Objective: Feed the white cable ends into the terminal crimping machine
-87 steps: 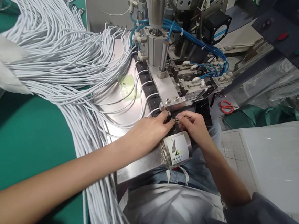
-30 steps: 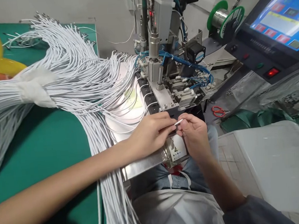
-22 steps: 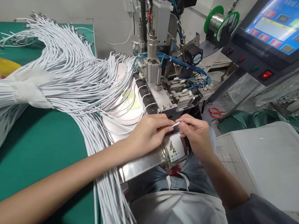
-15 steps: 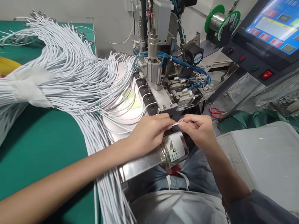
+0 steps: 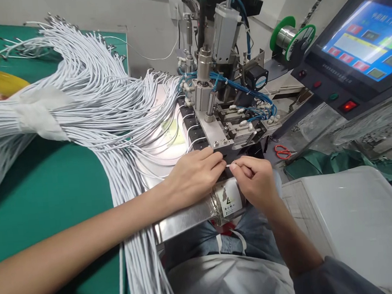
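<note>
My left hand (image 5: 194,174) and my right hand (image 5: 253,181) meet fingertip to fingertip just in front of the machine's metal clamp block (image 5: 220,138). Both are closed in a pinch on the end of one thin white wire (image 5: 232,165), which bridges the small gap between them. Below the hands a rounded metal part with a warning label (image 5: 229,199) sticks out from the steel plate (image 5: 184,218). Several white wires (image 5: 195,143) run from the bundle into black slots beside the clamp.
A big bundle of white wires (image 5: 87,101), taped at left, spreads over the green mat (image 5: 46,186). The pneumatic machine (image 5: 210,73) with blue hoses stands behind. A touchscreen panel (image 5: 361,48), red scissors (image 5: 282,151) and a white plastic bin (image 5: 358,225) are at right.
The hands left the clamp, where they held a small metal piece, and now pinch a white wire end. In the last half second my right hand closed in toward the left.
</note>
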Motion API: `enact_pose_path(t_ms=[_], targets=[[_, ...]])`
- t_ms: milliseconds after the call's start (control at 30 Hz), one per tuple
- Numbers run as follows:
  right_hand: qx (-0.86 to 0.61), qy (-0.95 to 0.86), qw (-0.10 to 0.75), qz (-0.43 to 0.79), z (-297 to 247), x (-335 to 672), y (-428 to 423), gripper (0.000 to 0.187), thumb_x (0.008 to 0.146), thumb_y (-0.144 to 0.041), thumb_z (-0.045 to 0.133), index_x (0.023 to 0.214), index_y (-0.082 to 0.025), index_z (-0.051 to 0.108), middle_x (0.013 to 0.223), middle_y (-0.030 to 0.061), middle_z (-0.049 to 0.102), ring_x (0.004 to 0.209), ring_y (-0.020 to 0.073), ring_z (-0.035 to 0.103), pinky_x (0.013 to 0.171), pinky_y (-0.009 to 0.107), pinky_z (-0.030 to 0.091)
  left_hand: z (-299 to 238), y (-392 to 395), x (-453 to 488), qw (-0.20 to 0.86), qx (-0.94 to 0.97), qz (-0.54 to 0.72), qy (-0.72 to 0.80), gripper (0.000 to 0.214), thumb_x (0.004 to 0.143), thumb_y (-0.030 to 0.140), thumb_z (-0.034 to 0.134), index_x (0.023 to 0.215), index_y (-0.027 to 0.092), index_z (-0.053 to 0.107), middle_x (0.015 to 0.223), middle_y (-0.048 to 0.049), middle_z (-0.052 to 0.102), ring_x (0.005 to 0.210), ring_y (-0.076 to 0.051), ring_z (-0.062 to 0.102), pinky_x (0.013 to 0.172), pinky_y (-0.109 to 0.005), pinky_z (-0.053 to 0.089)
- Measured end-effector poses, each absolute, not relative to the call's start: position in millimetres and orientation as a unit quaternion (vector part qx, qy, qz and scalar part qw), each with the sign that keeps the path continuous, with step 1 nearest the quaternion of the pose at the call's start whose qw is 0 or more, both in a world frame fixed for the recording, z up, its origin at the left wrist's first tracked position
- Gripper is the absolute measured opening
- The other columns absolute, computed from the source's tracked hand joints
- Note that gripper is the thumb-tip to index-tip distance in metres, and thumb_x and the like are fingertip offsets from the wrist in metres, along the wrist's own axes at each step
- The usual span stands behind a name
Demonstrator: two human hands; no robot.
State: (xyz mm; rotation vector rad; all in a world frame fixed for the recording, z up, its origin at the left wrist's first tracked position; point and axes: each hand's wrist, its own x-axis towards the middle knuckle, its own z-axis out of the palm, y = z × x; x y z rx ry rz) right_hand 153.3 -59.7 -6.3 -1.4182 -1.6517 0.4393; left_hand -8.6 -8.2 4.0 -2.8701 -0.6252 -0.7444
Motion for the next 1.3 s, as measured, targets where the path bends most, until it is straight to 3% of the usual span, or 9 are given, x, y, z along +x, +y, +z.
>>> enact_pose_path(t_ms=[67,200,267,400,467,733,900,1300], targets=[[-0.565,-0.647,0.469,0.205,-8,153,-58,0.029,0.081,-0.021,0.052,0.052,-0.018,0.049,0.051,-0.0060,0.025,0.048,0.0085,0.029,0.050,0.025,0.028,4,-10,-7,0.009,-0.940,-0.255,-0.228,0.022,0.081,0.009,0.043,0.080,0.011,0.065,0.072,-0.0057,0.060,0.068,-0.016,0.051,0.055,-0.025,0.039],[-0.575,-0.584,0.527,0.222,-16,148,-61,0.027,0.082,-0.025,0.052,0.056,-0.018,0.056,0.049,-0.0056,0.028,0.049,0.0098,0.033,0.052,0.026,0.032,0,-15,-2,-0.213,-0.891,-0.274,-0.292,0.022,0.087,0.013,0.045,0.079,0.015,0.066,0.068,-0.0012,0.060,0.066,-0.011,0.054,0.058,-0.020,0.041],[-0.596,-0.563,0.518,0.243,-23,150,-62,0.026,0.081,-0.029,0.053,0.058,-0.018,0.059,0.049,-0.0053,0.033,0.050,0.0102,0.036,0.053,0.026,0.035,-2,-16,0,-0.246,-0.893,-0.245,-0.288,0.024,0.089,0.016,0.043,0.081,0.014,0.066,0.069,-0.0011,0.060,0.065,-0.010,0.055,0.058,-0.019,0.041],[-0.608,-0.536,0.491,0.321,-40,163,-57,0.019,0.081,-0.029,0.053,0.073,-0.017,0.065,0.067,0.0003,0.060,0.063,0.0133,0.054,0.060,0.025,0.042,-5,-12,0,-0.125,-0.940,-0.115,-0.296,0.026,0.090,0.017,0.038,0.085,0.011,0.064,0.077,-0.0053,0.057,0.057,-0.011,0.052,0.050,-0.022,0.037],[-0.600,-0.521,0.488,0.361,-49,169,-51,0.017,0.078,-0.029,0.054,0.076,-0.017,0.065,0.075,0.0027,0.065,0.070,0.0149,0.058,0.065,0.026,0.045,-8,-10,0,-0.078,-0.946,-0.061,-0.310,0.024,0.088,0.013,0.038,0.085,0.010,0.062,0.081,-0.0065,0.055,0.053,-0.011,0.050,0.047,-0.023,0.036],[-0.591,-0.456,0.480,0.461,-60,172,-34,0.016,0.066,-0.032,0.061,0.062,-0.016,0.058,0.052,-0.0041,0.050,0.047,0.0087,0.042,0.048,0.023,0.036,-19,-4,-2,-0.070,-0.952,-0.043,-0.296,0.025,0.087,0.010,0.037,0.096,0.011,0.060,0.080,-0.0059,0.054,0.060,-0.014,0.055,0.054,-0.025,0.044],[-0.583,-0.461,0.474,0.473,-62,173,-33,0.017,0.068,-0.032,0.060,0.065,-0.016,0.060,0.051,-0.0038,0.051,0.048,0.0089,0.045,0.048,0.022,0.036,-18,-3,-3,-0.071,-0.955,-0.054,-0.283,0.031,0.086,0.009,0.040,0.112,0.014,0.057,0.084,-0.0052,0.056,0.059,-0.013,0.056,0.054,-0.025,0.044],[-0.584,-0.481,0.455,0.469,-60,174,-34,0.017,0.069,-0.032,0.060,0.065,-0.016,0.059,0.051,-0.0035,0.052,0.048,0.0092,0.046,0.047,0.022,0.038,-23,-3,-4,-0.005,-0.965,-0.040,-0.259,0.038,0.081,0.006,0.043,0.116,0.014,0.055,0.088,-0.0060,0.053,0.062,-0.015,0.057,0.053,-0.027,0.046]])
